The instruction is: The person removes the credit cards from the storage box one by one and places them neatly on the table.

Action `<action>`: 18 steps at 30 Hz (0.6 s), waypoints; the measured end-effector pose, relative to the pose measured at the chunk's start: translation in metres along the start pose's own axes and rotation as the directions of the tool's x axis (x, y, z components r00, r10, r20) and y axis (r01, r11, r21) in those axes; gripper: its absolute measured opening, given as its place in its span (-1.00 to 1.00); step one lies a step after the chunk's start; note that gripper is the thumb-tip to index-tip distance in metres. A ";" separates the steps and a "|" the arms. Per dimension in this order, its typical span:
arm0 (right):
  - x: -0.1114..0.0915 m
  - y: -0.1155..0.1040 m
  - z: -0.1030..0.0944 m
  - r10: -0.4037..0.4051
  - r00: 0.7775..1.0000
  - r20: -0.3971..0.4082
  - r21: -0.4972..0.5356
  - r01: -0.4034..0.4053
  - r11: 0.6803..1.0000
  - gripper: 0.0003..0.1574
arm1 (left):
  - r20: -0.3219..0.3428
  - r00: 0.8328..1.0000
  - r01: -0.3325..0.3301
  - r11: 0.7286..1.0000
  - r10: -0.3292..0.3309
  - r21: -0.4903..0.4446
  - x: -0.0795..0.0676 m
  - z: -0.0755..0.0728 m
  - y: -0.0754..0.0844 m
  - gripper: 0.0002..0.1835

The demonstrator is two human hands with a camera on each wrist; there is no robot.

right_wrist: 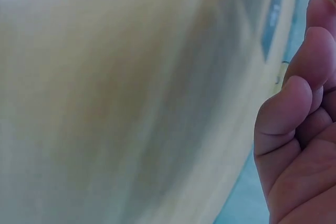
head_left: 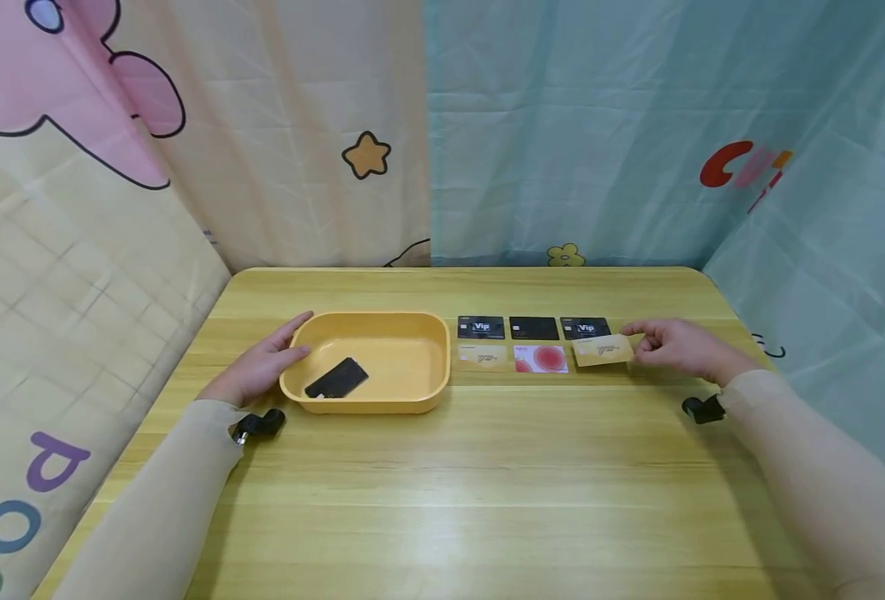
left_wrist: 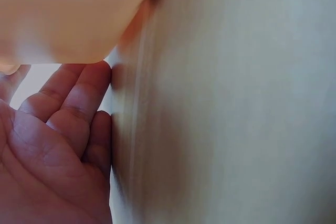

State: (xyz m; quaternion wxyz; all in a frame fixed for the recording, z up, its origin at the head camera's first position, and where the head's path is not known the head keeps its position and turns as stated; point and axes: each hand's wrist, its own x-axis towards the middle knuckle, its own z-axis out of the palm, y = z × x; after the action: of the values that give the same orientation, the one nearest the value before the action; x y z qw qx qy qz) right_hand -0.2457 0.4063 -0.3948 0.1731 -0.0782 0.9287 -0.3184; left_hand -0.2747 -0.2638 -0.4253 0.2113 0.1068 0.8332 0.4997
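Two forearms in pale beige sleeves reach forward from the bottom corners of the head view, over a light wooden table (head_left: 442, 500).

On the left, the left hand (head_left: 262, 367) rests on the table with its fingers straight and relaxed, the thumb lying against the left rim of a shallow yellow tray (head_left: 405, 400). It holds nothing. The left wrist view shows the same palm and fingers up close, pressed beside the blurred tray wall. One black card (head_left: 337, 378) lies tilted on the tray floor, towards its left front.

To the right of the tray, cards lie in two rows. The back row has three black cards (head_left: 533, 328), two of them marked "Vip". The front row has a pale gold card (head_left: 482, 358) on the left and a pink and red card (head_left: 541, 359) in the middle. At the right end of the front row, the right hand (head_left: 678, 346) pinches the right edge of a gold card (head_left: 602, 351) between thumb and fingertips; the card sits slightly askew, overlapping the black card behind it. Whether it is lifted off the table cannot be told.

Cartoon-printed curtains (head_left: 562, 125) hang behind the table.
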 end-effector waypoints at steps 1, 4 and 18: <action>0.000 0.002 0.001 0.000 1.000 0.006 0.000 0.000 1.000 -0.23 | 0.000 1.000 -0.001 1.000 0.001 0.002 0.000 0.000 0.000 -0.22; 0.002 0.005 0.003 0.003 1.000 0.024 -0.007 -0.003 1.000 -0.22 | 0.004 1.000 -0.006 1.000 0.006 -0.002 0.000 0.000 -0.001 -0.22; 0.007 0.015 0.012 -0.026 0.999 0.046 -0.097 0.030 0.995 -0.26 | 0.003 1.000 -0.015 1.000 0.015 0.005 0.001 0.000 -0.003 -0.23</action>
State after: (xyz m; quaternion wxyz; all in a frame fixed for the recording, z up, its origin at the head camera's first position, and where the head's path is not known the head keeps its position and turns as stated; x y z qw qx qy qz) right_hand -0.2486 0.4094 -0.4147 0.1854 -0.1065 0.9378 -0.2734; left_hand -0.2753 -0.2651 -0.4274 0.2084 0.1143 0.8332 0.4992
